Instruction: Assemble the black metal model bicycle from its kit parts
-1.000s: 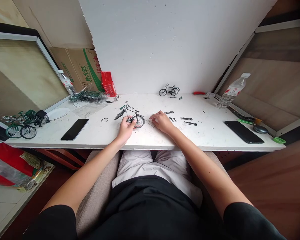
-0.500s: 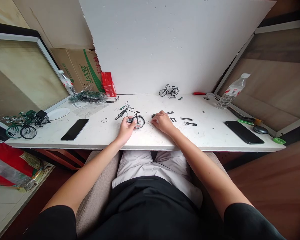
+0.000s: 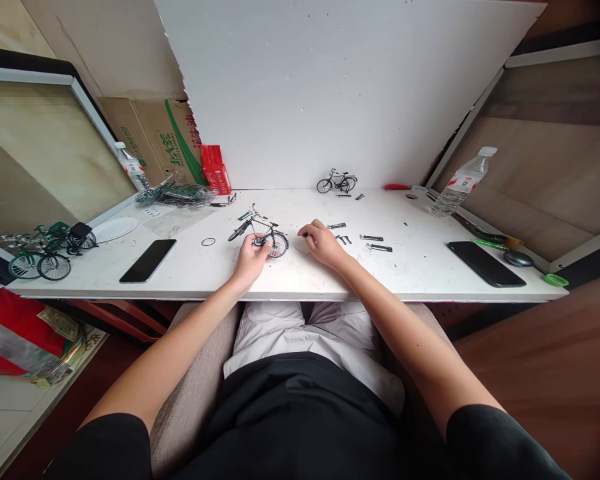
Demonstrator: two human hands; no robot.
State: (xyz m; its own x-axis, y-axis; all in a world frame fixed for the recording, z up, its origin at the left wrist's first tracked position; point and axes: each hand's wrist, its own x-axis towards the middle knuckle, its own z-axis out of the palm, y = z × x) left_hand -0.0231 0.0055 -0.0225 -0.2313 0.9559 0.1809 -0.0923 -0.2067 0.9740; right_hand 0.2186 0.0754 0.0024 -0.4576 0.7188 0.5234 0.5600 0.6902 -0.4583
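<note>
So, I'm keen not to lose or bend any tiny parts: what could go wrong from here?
The small dark piece at the right hand's fingertips might slip and get mixed up with the loose black parts nearby. The thin-spoked rear wheel of the model bicycle, close by the left hand's thumb, could bend under a hard grip. The thin dark ring lies loose, so a stray nudge might shift it.

I have the left arm (image 3: pixel 187 337) and right arm (image 3: pixel 397 320) angled inward from the lower corners — left hand (image 3: pixel 251 259) gripping near centre, right hand (image 3: pixel 324 243) curled, its fingertips drawn together.
</note>
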